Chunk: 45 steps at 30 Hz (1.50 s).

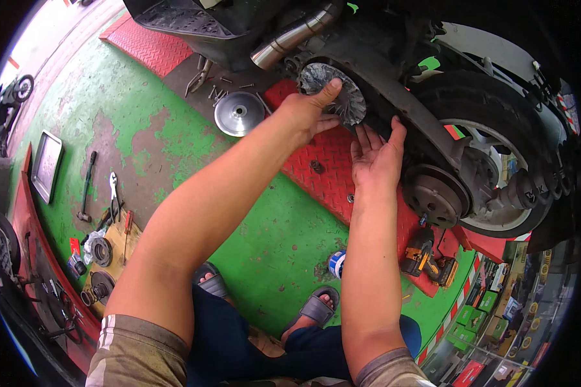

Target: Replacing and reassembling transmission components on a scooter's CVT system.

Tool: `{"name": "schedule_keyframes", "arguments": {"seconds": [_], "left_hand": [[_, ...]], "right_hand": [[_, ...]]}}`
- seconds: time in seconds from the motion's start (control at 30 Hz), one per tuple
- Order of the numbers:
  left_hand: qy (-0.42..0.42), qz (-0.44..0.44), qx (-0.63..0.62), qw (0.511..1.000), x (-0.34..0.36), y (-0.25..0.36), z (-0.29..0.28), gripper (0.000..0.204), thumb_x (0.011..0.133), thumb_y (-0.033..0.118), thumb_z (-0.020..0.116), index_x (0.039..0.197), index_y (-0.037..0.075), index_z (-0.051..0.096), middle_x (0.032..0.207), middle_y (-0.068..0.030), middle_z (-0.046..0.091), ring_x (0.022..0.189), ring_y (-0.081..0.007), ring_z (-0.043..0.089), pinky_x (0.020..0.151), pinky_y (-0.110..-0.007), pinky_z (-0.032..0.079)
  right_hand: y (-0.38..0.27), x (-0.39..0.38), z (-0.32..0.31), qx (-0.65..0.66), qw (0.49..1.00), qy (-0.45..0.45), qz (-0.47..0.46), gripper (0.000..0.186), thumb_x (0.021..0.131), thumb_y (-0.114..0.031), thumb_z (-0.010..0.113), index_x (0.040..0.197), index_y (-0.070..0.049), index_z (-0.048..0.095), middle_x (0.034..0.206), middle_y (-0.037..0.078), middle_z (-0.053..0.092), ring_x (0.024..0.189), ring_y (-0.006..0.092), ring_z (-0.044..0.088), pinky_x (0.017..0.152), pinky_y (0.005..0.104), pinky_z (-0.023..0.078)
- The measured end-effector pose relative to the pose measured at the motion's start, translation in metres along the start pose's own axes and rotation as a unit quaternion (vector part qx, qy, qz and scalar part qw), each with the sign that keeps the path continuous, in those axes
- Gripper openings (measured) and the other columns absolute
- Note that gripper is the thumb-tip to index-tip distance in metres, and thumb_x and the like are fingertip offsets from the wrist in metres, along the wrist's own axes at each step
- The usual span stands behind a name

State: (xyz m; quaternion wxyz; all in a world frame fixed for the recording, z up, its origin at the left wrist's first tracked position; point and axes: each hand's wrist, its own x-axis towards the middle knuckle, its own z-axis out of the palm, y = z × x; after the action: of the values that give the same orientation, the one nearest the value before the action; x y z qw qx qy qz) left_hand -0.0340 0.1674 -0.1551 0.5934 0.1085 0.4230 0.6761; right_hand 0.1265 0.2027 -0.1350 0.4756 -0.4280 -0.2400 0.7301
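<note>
My left hand (305, 115) grips a grey finned fan pulley (340, 97) on the side of a scooter's engine, thumb on its face and the other fingers below its edge. Just right of it, my right hand (377, 158) is palm up with fingers apart, close under the dark opening of the drive case (410, 122); whether its fingertips touch anything inside cannot be made out. A round clutch bell (436, 193) sits at the rear end of the case. On the floor left of the pulley lies a shiny metal disc (239, 113).
Several bolts (221, 91) lie beside the disc. A red ramp (310, 164) runs under the scooter, with a cordless driver (426, 258) on it. Left are a metal tray (47, 166), pliers (114, 193) and a screwdriver (128, 226). A blue-white can (336, 264) stands near my foot.
</note>
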Motion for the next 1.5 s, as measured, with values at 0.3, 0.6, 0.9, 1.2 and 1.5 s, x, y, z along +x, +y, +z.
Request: {"name": "schedule_keyframes", "arguments": {"seconds": [0.3,0.6,0.9,1.2,1.5], "left_hand": [[0.045,0.07,-0.071,0.994,-0.014,-0.01,0.023,0.079,0.085,0.045,0.081,0.137,-0.006,0.051,0.137,-0.0212,0.059,0.125,-0.0346,0.058,0.103,-0.048,0.053],[0.24,0.302,0.338,0.859,-0.044,-0.029,0.022,0.117,0.079,0.043,0.086,0.158,-0.007,0.015,0.152,-0.0307,0.041,0.142,-0.0443,0.041,0.117,-0.045,0.036],[0.174,0.414,0.476,0.756,-0.021,-0.039,0.007,0.127,0.068,0.034,0.093,0.159,-0.006,0.014,0.162,-0.0328,0.022,0.149,-0.0456,0.03,0.12,-0.045,0.032],[0.212,0.426,0.427,0.769,-0.017,-0.046,0.016,0.121,0.07,0.035,0.091,0.158,-0.006,0.019,0.162,-0.0329,0.022,0.151,-0.0403,0.027,0.119,-0.042,0.035],[0.22,0.44,0.441,0.751,-0.014,-0.046,0.018,0.122,0.068,0.037,0.092,0.158,-0.005,0.021,0.163,-0.0326,0.019,0.151,-0.0412,0.028,0.118,-0.043,0.037]], "right_hand": [[-0.007,-0.003,0.006,0.013,0.999,0.035,0.009,0.081,0.088,-0.057,0.071,0.141,-0.003,0.046,0.14,0.018,0.055,0.128,0.0248,0.054,0.099,0.0382,0.038],[-0.007,-0.005,0.004,0.041,0.999,0.016,0.025,0.088,0.087,-0.053,0.074,0.149,-0.002,0.037,0.146,0.021,0.05,0.136,0.029,0.049,0.108,0.041,0.035],[-0.006,0.002,0.0,0.047,0.999,0.001,0.025,0.09,0.087,-0.055,0.073,0.146,0.003,0.037,0.145,0.021,0.052,0.136,0.0277,0.049,0.116,0.0431,0.025],[-0.01,-0.004,0.0,0.013,0.999,-0.004,0.03,0.084,0.087,-0.057,0.07,0.139,0.004,0.044,0.139,0.017,0.058,0.133,0.0247,0.052,0.112,0.0412,0.027],[-0.006,0.0,-0.001,0.011,1.0,-0.003,0.017,0.099,0.086,-0.056,0.073,0.156,-0.002,0.028,0.148,0.025,0.048,0.141,0.0298,0.045,0.117,0.045,0.02]]}}
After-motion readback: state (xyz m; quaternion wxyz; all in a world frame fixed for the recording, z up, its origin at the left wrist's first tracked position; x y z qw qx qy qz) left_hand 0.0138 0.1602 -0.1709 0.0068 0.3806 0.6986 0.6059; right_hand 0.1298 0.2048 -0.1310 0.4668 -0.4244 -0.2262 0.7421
